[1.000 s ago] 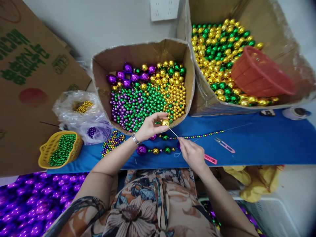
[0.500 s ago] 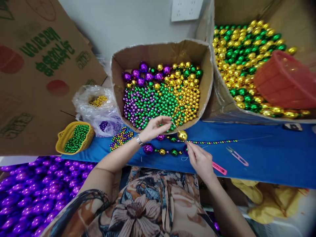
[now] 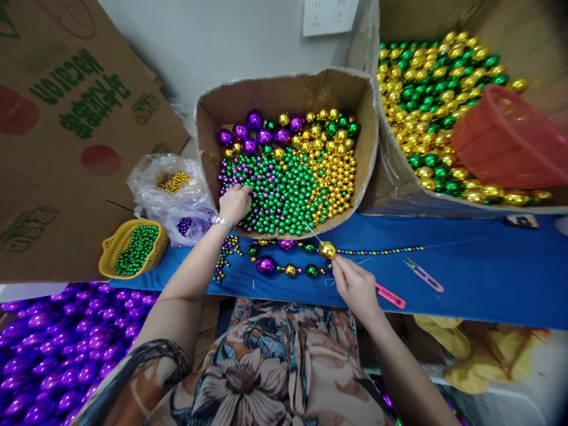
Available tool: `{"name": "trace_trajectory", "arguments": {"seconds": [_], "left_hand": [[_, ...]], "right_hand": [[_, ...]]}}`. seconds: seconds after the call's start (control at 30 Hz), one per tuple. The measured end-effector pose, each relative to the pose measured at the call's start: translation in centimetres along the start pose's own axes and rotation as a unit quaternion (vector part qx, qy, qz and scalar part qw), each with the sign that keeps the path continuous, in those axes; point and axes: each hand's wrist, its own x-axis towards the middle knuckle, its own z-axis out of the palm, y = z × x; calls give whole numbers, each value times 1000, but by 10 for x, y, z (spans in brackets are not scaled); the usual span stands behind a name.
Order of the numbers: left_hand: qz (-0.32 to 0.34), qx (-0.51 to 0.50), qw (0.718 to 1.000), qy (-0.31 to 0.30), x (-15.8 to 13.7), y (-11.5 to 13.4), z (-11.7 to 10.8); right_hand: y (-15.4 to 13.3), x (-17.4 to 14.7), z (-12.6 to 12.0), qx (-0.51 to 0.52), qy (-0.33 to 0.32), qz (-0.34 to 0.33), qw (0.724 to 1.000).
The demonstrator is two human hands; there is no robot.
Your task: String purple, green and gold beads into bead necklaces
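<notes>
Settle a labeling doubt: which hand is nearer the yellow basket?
Left: the left hand is in the middle box, right of the yellow basket; the right hand is much farther right.

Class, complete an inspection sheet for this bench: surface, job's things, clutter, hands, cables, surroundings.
Surface: blue cloth.
Job's things: large gold bead on a thin needle; beaded strand lying in front of the cardboard box of loose beads.
Clutter: pink-handled thread snips, pink utility knife, small scattered beads.
Hands: left hand among the box's beads, its fingertips hidden; right hand pinching the needle, gold bead at its fingertips.
Cables: nothing seen.
Surroundings: wall socket plate; larger carton holding gold and green beads and a red plastic basket.
</notes>
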Motion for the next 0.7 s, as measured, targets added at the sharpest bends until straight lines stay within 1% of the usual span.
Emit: {"name": "trace_trajectory", "arguments": {"seconds": [0.07,0.1,0.13,0.17,0.2,0.23,0.27,0.3,0.33,0.37,0.4,0.47,0.53,0.6,0.7], "left_hand": [[-11,-72,997,35,0,2,-1],[-13,-135,989,57,-1,4,-2],[-15,-221,972,73,-4,8,-3],[-19,-329,941,77,-7,13,-5],[-23,-446,892,63,-11,20,-6],[-29,-558,829,35,-16,28,-8],[-37,-651,758,0,-21,38,-10],[-46,-719,693,-35,-27,48,-11],[-54,-762,642,-64,-32,57,-12],[-61,-789,605,-88,-37,67,-13],[-68,-805,580,-108,-42,75,-14],[-81,-818,552,-138,-50,88,-14],[-90,-824,537,-157,-55,96,-14],[-92,-826,530,-167,-58,100,-13],[-87,-822,535,-174,-60,103,-11]], "right_hand": [[-1,-1,-1,5,-8,3,1000],[-2,-2,-1,8,-13,5,1000],[-2,-2,-1,9,-17,7,1000],[-3,-3,-1,9,-19,9,1000],[-4,-3,-1,8,-22,10,1000],[-5,-2,-1,7,-24,10,1000],[-6,-2,-2,7,-26,9,1000],[-7,-1,-2,8,-27,9,1000],[-9,0,-2,8,-29,8,1000],[-10,0,-2,7,-30,8,1000],[-11,1,-3,3,-29,8,1000],[-12,2,-5,-8,-29,7,1000],[-12,2,-6,-20,-32,8,999],[-12,1,-7,-22,-37,13,999],[-11,0,-7,-13,-43,23,999]]}}
